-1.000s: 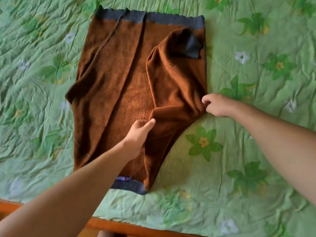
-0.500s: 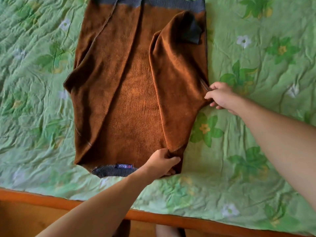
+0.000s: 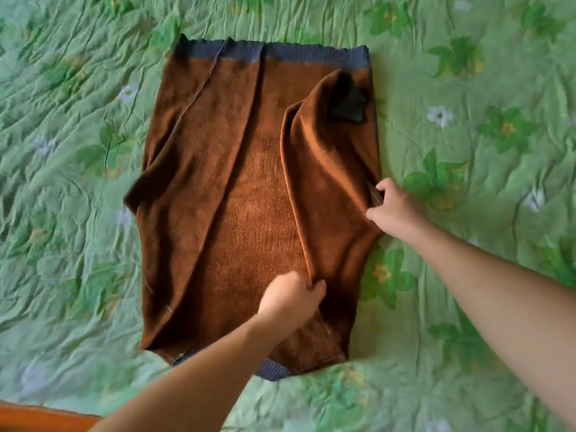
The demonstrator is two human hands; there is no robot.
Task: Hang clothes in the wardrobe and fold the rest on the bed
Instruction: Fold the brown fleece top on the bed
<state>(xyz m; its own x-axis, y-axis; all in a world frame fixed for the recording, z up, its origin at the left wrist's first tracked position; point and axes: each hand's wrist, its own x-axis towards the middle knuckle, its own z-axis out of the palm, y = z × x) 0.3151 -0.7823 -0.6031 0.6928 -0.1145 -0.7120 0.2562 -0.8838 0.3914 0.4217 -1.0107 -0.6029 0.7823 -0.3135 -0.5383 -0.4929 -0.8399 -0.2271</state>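
Note:
A brown fleece sweater point(image 3: 249, 219) with grey ribbed hem and collar lies flat on the bed, hem at the far end. Both its sides are folded inward, and the right sleeve lies folded over the body with its dark cuff point(image 3: 349, 102) near the hem. My left hand point(image 3: 291, 299) pinches the inner edge of the folded right part low on the garment. At the sweater's right edge, my right hand point(image 3: 392, 207) grips the fold.
The bed is covered by a wrinkled green sheet point(image 3: 467, 120) with a flower print. An orange wooden bed frame edge point(image 3: 37, 417) shows at the bottom left.
My left hand has moved up from the sweater's near corner to the fold's inner edge. The view has shifted, so the whole hem shows. My right hand stays at the right edge.

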